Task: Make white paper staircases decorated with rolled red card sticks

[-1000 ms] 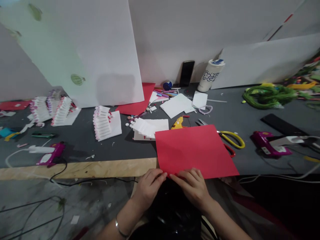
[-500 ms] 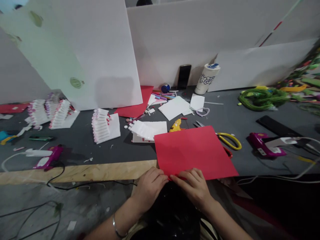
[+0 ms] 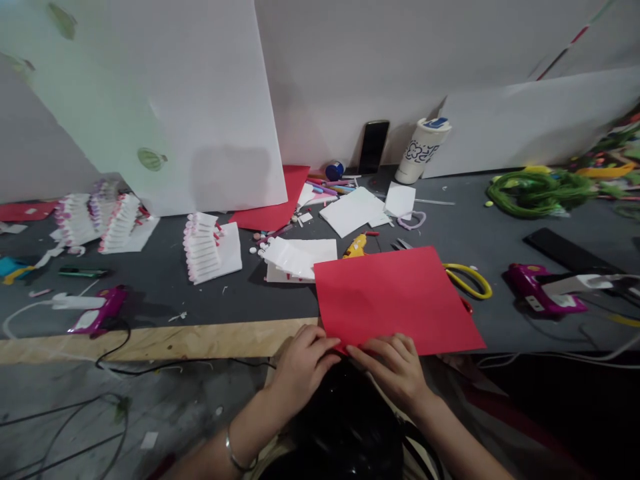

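A sheet of red paper (image 3: pixel 395 300) lies over the front edge of the grey table, its near edge toward me. At its near left corner my left hand (image 3: pixel 303 367) pinches the paper's edge between thumb and fingers. Beside it my right hand (image 3: pixel 393 370) grips the same edge, fingers bent over the top and the thumb hidden underneath. The two hands are a small gap apart. Beyond the sheet's far edge lie a yellow glue gun (image 3: pixel 355 247) and pliers with a yellow handle (image 3: pixel 469 280), both partly covered by the paper.
White cards with rows of pink-tipped strips (image 3: pixel 203 250) stand to the left. A magenta power strip (image 3: pixel 543 290) sits at right, another power strip (image 3: pixel 100 310) at left. Farther back are a white tumbler (image 3: pixel 423 152), a phone (image 3: pixel 374 147) and green cord (image 3: pixel 540 192).
The left hand's fingers have shifted slightly at the paper's corner, and its thumb shows more apart. The right hand keeps its hold. The whole view has moved a little.
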The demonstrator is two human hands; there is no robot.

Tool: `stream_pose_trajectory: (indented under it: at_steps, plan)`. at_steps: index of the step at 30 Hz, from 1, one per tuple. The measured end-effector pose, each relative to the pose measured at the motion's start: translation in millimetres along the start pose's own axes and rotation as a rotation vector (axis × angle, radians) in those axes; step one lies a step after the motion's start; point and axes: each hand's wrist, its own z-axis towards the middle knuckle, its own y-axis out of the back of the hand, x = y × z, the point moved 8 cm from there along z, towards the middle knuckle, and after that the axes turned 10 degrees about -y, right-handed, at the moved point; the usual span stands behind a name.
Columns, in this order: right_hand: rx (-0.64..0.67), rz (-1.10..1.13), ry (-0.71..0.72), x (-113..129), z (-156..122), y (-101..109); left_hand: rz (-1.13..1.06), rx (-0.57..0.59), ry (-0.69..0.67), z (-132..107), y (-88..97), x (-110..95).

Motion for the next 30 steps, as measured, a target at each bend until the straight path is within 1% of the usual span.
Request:
stream_pose_trajectory:
  at_steps: [5,8,11,15,19,23,25,27,30]
  plan:
    - [-0.034,-0.005,0.011,0.3,3.7,4.0,-0.066,-0.035,0.014,4.3,1.2,-0.7]
    - [-0.052,-0.009,0.031,0.7,4.5,5.0,-0.012,0.022,0.004,6.5,-3.8,-1.4]
    - [-0.047,-0.022,0.038,0.1,4.1,2.0,0.077,0.103,-0.024,8.2,-14.1,-3.6]
    - [-0.073,-0.008,0.062,0.4,7.6,0.3,0.172,0.146,-0.017,12.6,-25.8,-2.8]
    - [-0.121,0.014,0.097,-3.0,18.3,3.9,0.318,0.132,-0.063,24.4,-26.1,-3.6]
    - [-0.109,-0.050,0.129,-14.0,25.2,5.8,0.411,0.088,-0.176,36.3,-18.5,-10.4]
    - [-0.082,-0.080,0.121,-21.7,23.5,5.7,0.398,0.071,-0.245,36.6,-18.1,-15.2]
    - [-0.046,-0.091,0.093,-28.7,18.3,4.5,0.353,0.065,-0.289,32.7,-21.6,-18.0]
    - [-0.008,-0.084,0.032,-33.8,7.7,1.2,0.295,0.067,-0.276,25.0,-30.6,-16.0]
